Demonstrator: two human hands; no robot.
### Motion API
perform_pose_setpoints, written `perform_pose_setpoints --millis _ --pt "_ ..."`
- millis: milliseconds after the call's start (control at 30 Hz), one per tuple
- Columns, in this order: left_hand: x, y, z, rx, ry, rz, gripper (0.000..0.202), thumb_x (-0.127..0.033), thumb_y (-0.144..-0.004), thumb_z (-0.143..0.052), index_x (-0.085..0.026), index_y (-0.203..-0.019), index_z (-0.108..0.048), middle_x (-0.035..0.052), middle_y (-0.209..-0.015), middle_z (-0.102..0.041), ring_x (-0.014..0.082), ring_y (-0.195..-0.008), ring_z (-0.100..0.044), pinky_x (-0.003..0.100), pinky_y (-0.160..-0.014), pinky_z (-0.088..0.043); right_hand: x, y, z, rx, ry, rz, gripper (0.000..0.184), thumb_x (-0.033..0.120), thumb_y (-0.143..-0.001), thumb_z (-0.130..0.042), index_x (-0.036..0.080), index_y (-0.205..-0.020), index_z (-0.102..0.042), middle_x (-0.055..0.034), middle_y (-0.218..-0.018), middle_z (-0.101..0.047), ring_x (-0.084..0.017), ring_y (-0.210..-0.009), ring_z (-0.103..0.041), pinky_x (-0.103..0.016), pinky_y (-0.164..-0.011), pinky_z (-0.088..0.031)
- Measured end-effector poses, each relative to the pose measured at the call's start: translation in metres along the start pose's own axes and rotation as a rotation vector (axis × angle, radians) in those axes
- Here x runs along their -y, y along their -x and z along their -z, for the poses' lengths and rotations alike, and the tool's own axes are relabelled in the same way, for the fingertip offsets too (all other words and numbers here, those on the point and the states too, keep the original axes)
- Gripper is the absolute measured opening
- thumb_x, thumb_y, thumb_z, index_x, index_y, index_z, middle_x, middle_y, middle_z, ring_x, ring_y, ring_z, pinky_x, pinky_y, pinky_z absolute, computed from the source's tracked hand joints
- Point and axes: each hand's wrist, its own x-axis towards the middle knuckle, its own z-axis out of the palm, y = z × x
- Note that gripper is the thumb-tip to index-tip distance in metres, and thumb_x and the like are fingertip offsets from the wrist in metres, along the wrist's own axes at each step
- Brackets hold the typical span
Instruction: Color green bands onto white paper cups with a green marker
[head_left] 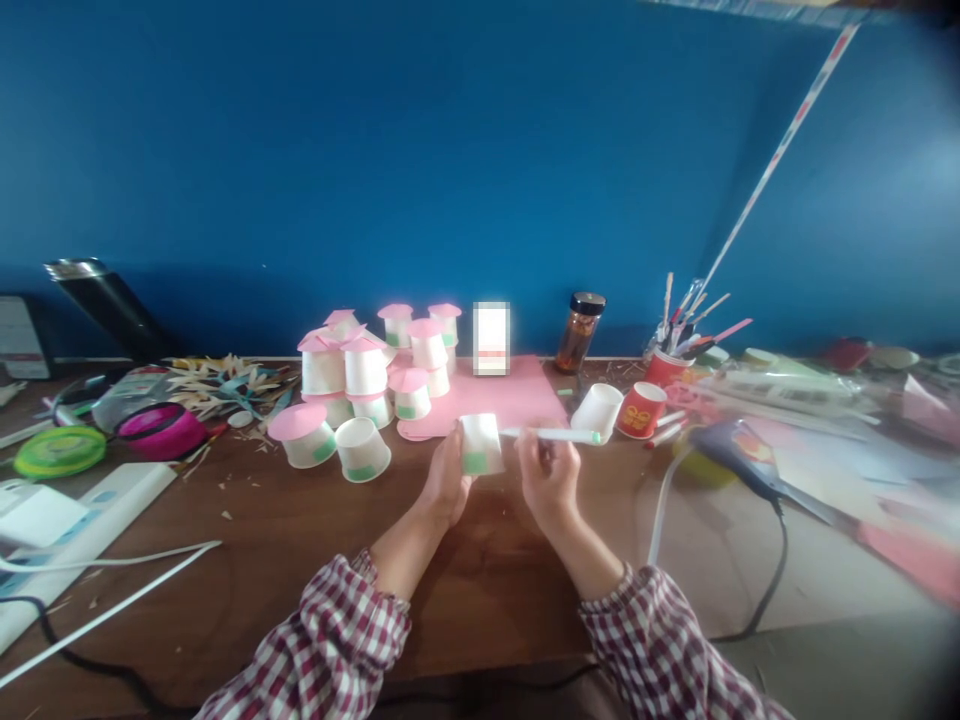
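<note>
My left hand is closed round a white paper cup with a green patch low on its side. In my right hand I grip a white marker with a green end, and its other end points toward the cup. Left of my hands, another white cup with a green patch stands upside down. Beside it is a cup topped by a pink paper disc. Behind them rises a cluster of stacked white cups with pink paper roofs. A pink sheet lies beyond my hands.
To the right stand a white cup, a red cup, a dark-lidded jar and a red cup of sticks and tools. A corded glue gun lies farther right. A power strip with cables occupies the left.
</note>
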Motion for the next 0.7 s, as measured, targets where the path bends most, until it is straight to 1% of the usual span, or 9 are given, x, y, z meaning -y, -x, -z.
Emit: perform_pose_setpoints --millis 133,200,267,333,400,500,600,700 --pt "-0.0037 -0.0009 0.0006 -0.03 0.044 0.025 0.045 -0.053 -0.078 -0.059 -0.019 -0.107 -0.059 0.0089 -0.105 -0.065 0.0241 -0.099 -0.059 0.044 -0.087 -0.048 0.0003 -0.0013 -0.0001 -0.018 -0.039 -0.03 0.016 0.03 -0.087 -0.053 0.016 -0.081 -0.059 -0.0006 -0.063 -0.062 -0.012 -0.051 -0.056 -0.022 -0.051 -0.049" --pt "-0.0041 -0.0009 0.0017 -0.004 0.038 0.039 0.049 -0.056 -0.077 -0.058 -0.018 -0.107 -0.058 0.0107 -0.107 -0.064 0.0253 -0.098 -0.059 0.046 -0.085 -0.049 -0.0001 -0.0015 -0.0003 -0.024 -0.057 -0.035 0.015 0.029 -0.087 -0.053 0.017 -0.081 -0.058 -0.0008 -0.064 -0.063 -0.012 -0.052 -0.057 -0.022 -0.051 -0.049" --pt "-0.0037 -0.0007 0.0023 0.031 0.023 0.052 0.05 -0.059 -0.077 -0.057 -0.018 -0.106 -0.058 0.0107 -0.102 -0.064 0.0253 -0.095 -0.06 0.046 -0.084 -0.05 -0.0008 -0.0014 -0.0004 -0.024 -0.061 -0.04 0.014 0.029 -0.087 -0.053 0.017 -0.082 -0.058 -0.0006 -0.064 -0.062 -0.012 -0.052 -0.057 -0.022 -0.05 -0.049" --pt "-0.003 -0.0006 0.0022 0.029 0.016 0.048 0.049 -0.059 -0.076 -0.058 -0.019 -0.103 -0.059 0.0087 -0.093 -0.064 0.0241 -0.09 -0.061 0.046 -0.083 -0.05 -0.0014 -0.0012 -0.0002 -0.022 -0.049 -0.041 0.015 0.029 -0.087 -0.052 0.017 -0.082 -0.058 -0.0004 -0.064 -0.062 -0.011 -0.052 -0.056 -0.022 -0.05 -0.048" --pt "-0.0022 -0.0006 0.0019 0.01 0.027 0.03 0.046 -0.057 -0.077 -0.058 -0.02 -0.103 -0.06 0.0072 -0.09 -0.064 0.023 -0.088 -0.061 0.046 -0.084 -0.05 -0.0017 -0.0013 0.0003 -0.021 -0.038 -0.036 0.014 0.029 -0.088 -0.052 0.017 -0.083 -0.059 -0.0005 -0.065 -0.062 -0.012 -0.053 -0.057 -0.023 -0.052 -0.049" --pt "-0.0012 -0.0004 0.0023 0.013 0.064 0.021 0.037 -0.05 -0.079 -0.059 -0.02 -0.102 -0.061 0.0072 -0.102 -0.064 0.0233 -0.096 -0.059 0.045 -0.088 -0.048 -0.0009 -0.0017 0.0008 -0.018 -0.03 -0.021 0.014 0.028 -0.088 -0.052 0.017 -0.083 -0.058 -0.0005 -0.067 -0.062 -0.012 -0.056 -0.058 -0.023 -0.054 -0.049" --pt "-0.0007 0.0005 0.0033 0.051 0.073 -0.004 0.027 -0.038 -0.082 -0.058 -0.019 -0.099 -0.063 0.0066 -0.105 -0.065 0.0232 -0.104 -0.056 0.045 -0.093 -0.045 0.0001 -0.0022 0.001 -0.016 -0.014 -0.013 0.014 0.028 -0.088 -0.052 0.017 -0.082 -0.058 0.0003 -0.065 -0.061 -0.011 -0.054 -0.056 -0.022 -0.053 -0.047" --pt "-0.0012 0.0012 0.003 0.116 0.033 -0.025 0.027 -0.036 -0.08 -0.06 -0.016 -0.098 -0.065 0.0075 -0.101 -0.066 0.0231 -0.107 -0.055 0.043 -0.097 -0.041 0.0003 -0.0024 0.001 -0.018 0.002 -0.011 0.015 0.028 -0.088 -0.051 0.017 -0.082 -0.058 0.0004 -0.065 -0.06 -0.011 -0.053 -0.054 -0.022 -0.052 -0.046"
